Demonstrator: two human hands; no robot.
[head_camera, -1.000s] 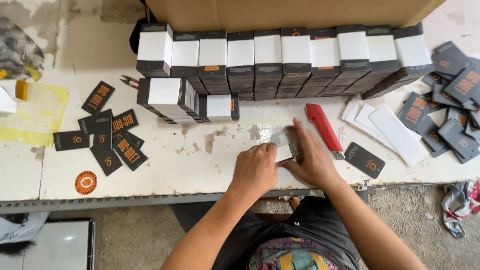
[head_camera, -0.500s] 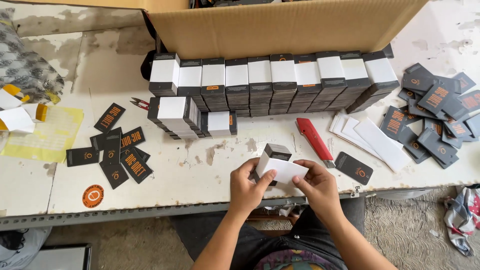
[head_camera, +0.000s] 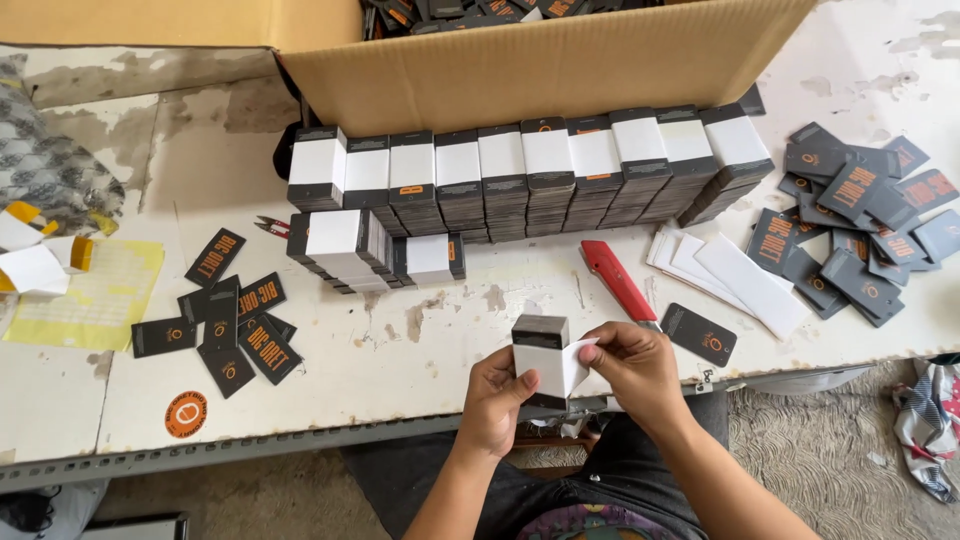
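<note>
1. At far left on the white surface (head_camera: 420, 350) lies a yellow sheet (head_camera: 95, 300) with paper scraps, then loose black tags (head_camera: 225, 320) and a round orange sticker (head_camera: 186, 413).
2. Further right stand a short row of banded tag stacks (head_camera: 375, 250) and, behind it, a long row of banded stacks (head_camera: 530, 165) against a cardboard box (head_camera: 540, 65).
3. The left hand (head_camera: 497, 395) is closed around the lower part of a small stack of black tags (head_camera: 540, 332), thumb on the front, holding it upright just above the near edge of the surface.
4. The right hand (head_camera: 640, 365) pinches the free end of a white paper band (head_camera: 560, 365) between thumb and forefinger; the band already covers the front of the stack.
5. By my reading the wrapping is under way; the band's loose end looks to need pulling snug round the stack and fixing down.
6. Both forearms rise from the lap, wrists close together.
7. To the right lie a red utility knife (head_camera: 620, 283), one single black tag (head_camera: 700, 334), spare white strips (head_camera: 740, 275) and a pile of loose tags (head_camera: 860, 230).
</note>
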